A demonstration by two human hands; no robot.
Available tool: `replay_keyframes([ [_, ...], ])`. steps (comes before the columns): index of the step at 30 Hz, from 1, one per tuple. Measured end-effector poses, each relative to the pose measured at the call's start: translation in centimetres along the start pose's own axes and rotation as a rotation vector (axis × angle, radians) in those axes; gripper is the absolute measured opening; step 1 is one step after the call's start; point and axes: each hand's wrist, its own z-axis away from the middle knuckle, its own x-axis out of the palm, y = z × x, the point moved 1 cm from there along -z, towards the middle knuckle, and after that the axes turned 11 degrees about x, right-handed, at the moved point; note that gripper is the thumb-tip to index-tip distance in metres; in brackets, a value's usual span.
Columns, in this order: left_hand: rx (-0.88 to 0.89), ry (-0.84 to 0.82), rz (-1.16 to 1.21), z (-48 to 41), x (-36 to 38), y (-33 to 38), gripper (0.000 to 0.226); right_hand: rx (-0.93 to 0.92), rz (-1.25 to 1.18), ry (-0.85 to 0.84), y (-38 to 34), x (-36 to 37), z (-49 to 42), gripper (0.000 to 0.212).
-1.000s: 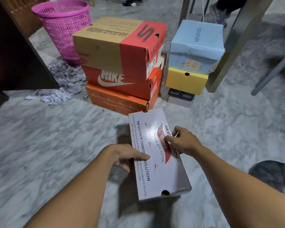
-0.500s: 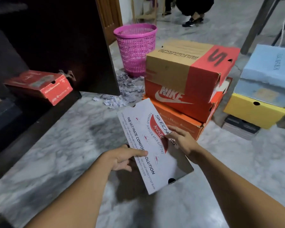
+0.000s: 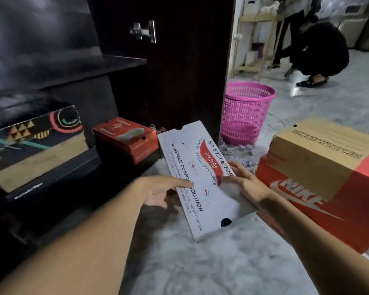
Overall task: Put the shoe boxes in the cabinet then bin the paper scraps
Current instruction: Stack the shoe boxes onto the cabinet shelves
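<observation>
Both left hand (image 3: 161, 191) and right hand (image 3: 246, 184) clamped the white box (image 3: 197, 167); held level, it should clear the red box (image 3: 126, 140) entering the cabinet (image 3: 62, 69).

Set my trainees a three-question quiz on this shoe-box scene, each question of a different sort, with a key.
1. True or false: the left hand and the right hand both hold the white Skechers box.
2. The mesh basket is: A pink, B blue, C green?
3. Fill in: the brown-and-red box rests on the ____ box.

Key: 1 true; 2 A; 3 Nike, so it is the Nike box.
</observation>
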Motion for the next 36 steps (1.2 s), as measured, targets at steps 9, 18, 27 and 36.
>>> replay_keyframes([
  [9,0.167,0.464,0.136,0.1,-12.3,4.0,0.032,-0.014,0.172,-0.123,-14.6,9.3,-11.8,0.044],
  [18,0.234,0.876,0.3,-7.7,-18.8,1.7,0.042,-0.081,0.224,-0.174,-16.9,12.7,-24.5,0.044],
  [27,0.133,1.038,0.289,-14.5,-22.7,1.7,0.037,-0.055,-0.268,0.067,-12.7,15.0,-34.9,0.015],
  [36,0.24,1.143,0.355,-19.9,-26.7,3.6,0.05,-0.331,-0.028,0.235,-5.6,15.7,-37.6,0.049],
])
